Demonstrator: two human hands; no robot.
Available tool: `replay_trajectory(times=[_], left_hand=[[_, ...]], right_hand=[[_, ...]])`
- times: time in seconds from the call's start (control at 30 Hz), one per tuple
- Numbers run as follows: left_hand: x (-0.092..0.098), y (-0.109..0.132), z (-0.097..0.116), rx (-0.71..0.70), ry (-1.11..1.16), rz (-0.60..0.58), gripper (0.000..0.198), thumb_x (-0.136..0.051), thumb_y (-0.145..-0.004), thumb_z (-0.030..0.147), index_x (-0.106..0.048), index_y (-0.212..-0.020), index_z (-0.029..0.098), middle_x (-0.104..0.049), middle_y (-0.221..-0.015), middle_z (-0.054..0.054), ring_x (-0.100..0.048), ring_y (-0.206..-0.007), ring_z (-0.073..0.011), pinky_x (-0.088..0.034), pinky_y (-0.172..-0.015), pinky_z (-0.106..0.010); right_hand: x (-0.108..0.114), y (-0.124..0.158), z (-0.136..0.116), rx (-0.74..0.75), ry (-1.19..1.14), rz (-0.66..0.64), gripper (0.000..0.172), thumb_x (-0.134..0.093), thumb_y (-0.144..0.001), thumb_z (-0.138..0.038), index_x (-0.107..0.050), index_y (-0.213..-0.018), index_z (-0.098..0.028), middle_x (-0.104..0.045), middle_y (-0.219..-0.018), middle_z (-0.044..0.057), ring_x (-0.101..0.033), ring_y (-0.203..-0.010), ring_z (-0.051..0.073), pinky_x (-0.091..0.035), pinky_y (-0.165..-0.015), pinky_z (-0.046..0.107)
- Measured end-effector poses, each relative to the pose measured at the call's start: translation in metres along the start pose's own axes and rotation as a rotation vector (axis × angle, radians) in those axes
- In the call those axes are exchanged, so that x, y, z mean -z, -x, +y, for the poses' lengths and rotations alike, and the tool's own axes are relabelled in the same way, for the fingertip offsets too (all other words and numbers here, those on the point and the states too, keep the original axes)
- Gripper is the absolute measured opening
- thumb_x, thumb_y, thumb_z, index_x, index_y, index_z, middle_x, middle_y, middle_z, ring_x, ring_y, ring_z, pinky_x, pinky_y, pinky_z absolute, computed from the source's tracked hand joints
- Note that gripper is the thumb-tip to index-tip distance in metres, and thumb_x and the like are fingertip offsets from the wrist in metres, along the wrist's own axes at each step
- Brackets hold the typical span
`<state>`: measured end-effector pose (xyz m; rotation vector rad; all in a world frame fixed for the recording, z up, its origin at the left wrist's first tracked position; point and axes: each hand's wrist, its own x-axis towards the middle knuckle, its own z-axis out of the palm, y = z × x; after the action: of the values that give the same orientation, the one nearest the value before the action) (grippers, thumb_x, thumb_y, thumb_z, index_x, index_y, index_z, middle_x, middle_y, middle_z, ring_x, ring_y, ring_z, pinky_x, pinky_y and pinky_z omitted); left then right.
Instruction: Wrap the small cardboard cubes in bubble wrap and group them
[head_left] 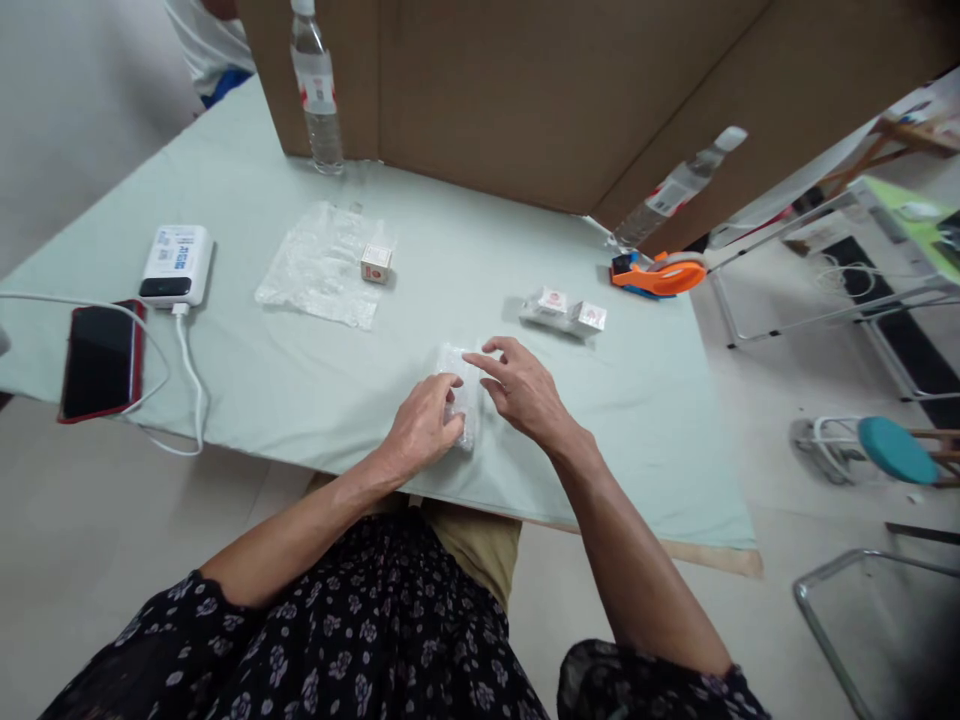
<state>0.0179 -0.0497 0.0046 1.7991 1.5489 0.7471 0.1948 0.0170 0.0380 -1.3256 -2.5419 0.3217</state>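
In front of me on the table lies a narrow strip of clear bubble wrap [468, 425], folded over; what it covers, if anything, I cannot make out. My left hand [426, 424] rests on its left side, thumb and curled fingers pressing onto the plastic. Over its upper right edge is my right hand [521, 386], fingers spread, with the index finger reaching to the wrap. Beyond my right hand sit two small white boxes with red print, a left one [553, 301] and a right one [590, 318], bundled in clear plastic.
A flat bubble wrap sheet [319, 265] lies at left with a small box [376, 263] at its edge. An orange tape dispenser [667, 275], two water bottles [321, 110] [671, 195] and a cardboard panel [487, 90] stand behind. A power bank [178, 262] and phone [101, 360] are left.
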Motion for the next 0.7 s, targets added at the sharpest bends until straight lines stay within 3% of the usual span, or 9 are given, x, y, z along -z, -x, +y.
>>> replay_trajectory(times=[0.1,0.2,0.27,0.37,0.43,0.53,0.6,0.7], left_hand=[[0.002,0.002,0.003,-0.064,-0.074,-0.009,0.049,-0.054,-0.084,0.014,-0.052,-0.132,0.021,-0.062,-0.108,-0.005,-0.058,-0.103,-0.021,-0.049,-0.097,-0.039],[0.005,0.001,0.008,-0.085,-0.179,-0.078,0.045,-0.051,-0.087,0.015,-0.059,-0.13,0.023,-0.06,-0.106,-0.006,-0.057,-0.103,-0.0219,-0.05,-0.095,-0.037],[0.008,-0.002,0.01,-0.066,-0.215,-0.127,0.034,-0.051,-0.087,0.017,-0.066,-0.118,0.019,-0.059,-0.104,-0.008,-0.058,-0.102,-0.0226,-0.051,-0.092,-0.036],[0.009,-0.005,0.009,-0.043,-0.23,-0.142,0.021,-0.053,-0.087,0.02,-0.069,-0.1,0.017,-0.058,-0.1,-0.009,-0.059,-0.1,-0.0225,-0.052,-0.092,-0.036],[0.009,-0.006,0.007,-0.045,-0.22,-0.13,0.019,-0.054,-0.086,0.02,-0.07,-0.097,0.018,-0.058,-0.099,-0.008,-0.059,-0.099,-0.0219,-0.052,-0.092,-0.035],[0.007,-0.005,0.004,-0.055,-0.187,-0.118,0.022,-0.054,-0.085,0.02,-0.07,-0.1,0.019,-0.058,-0.1,-0.007,-0.059,-0.1,-0.0215,-0.052,-0.092,-0.035],[0.006,-0.004,0.004,-0.054,-0.172,-0.115,0.025,-0.053,-0.085,0.02,-0.07,-0.104,0.018,-0.059,-0.101,-0.007,-0.059,-0.1,-0.0217,-0.052,-0.092,-0.035],[0.007,-0.003,0.005,-0.051,-0.165,-0.114,0.028,-0.053,-0.085,0.019,-0.071,-0.107,0.018,-0.059,-0.101,-0.008,-0.059,-0.098,-0.0215,-0.052,-0.091,-0.036]], right_hand=[[-0.004,-0.023,0.006,0.128,0.097,-0.066,0.029,-0.056,-0.088,-0.012,-0.075,-0.104,-0.026,-0.052,-0.143,0.009,-0.056,-0.104,0.026,-0.044,-0.088,0.045],[-0.009,-0.04,0.006,0.188,0.139,-0.137,0.017,-0.061,-0.088,-0.017,-0.077,-0.085,-0.022,-0.05,-0.147,0.01,-0.054,-0.111,0.029,-0.042,-0.089,0.046],[-0.014,-0.045,0.005,0.208,0.139,-0.179,0.016,-0.062,-0.087,-0.016,-0.077,-0.083,-0.022,-0.049,-0.148,0.011,-0.053,-0.116,0.031,-0.041,-0.09,0.047],[-0.021,-0.043,0.009,0.191,0.069,-0.158,0.02,-0.064,-0.084,-0.015,-0.076,-0.098,-0.024,-0.049,-0.149,0.011,-0.054,-0.117,0.031,-0.042,-0.093,0.048],[-0.024,-0.036,0.017,0.094,-0.053,-0.032,0.031,-0.064,-0.082,-0.017,-0.07,-0.113,-0.023,-0.051,-0.145,0.012,-0.056,-0.115,0.029,-0.044,-0.094,0.046],[-0.028,-0.027,0.03,-0.214,-0.28,0.131,0.035,-0.063,-0.083,-0.026,-0.065,-0.118,-0.02,-0.065,-0.125,0.012,-0.064,-0.094,0.023,-0.051,-0.085,0.04],[-0.032,-0.026,0.036,-0.412,-0.385,0.094,0.037,-0.067,-0.081,-0.034,-0.064,-0.114,-0.017,-0.071,-0.104,0.009,-0.064,-0.078,0.019,-0.052,-0.076,0.036],[-0.04,-0.031,0.035,-0.55,-0.478,0.006,0.042,-0.076,-0.072,-0.039,-0.066,-0.105,-0.014,-0.069,-0.08,0.003,-0.061,-0.067,0.016,-0.049,-0.067,0.03]])
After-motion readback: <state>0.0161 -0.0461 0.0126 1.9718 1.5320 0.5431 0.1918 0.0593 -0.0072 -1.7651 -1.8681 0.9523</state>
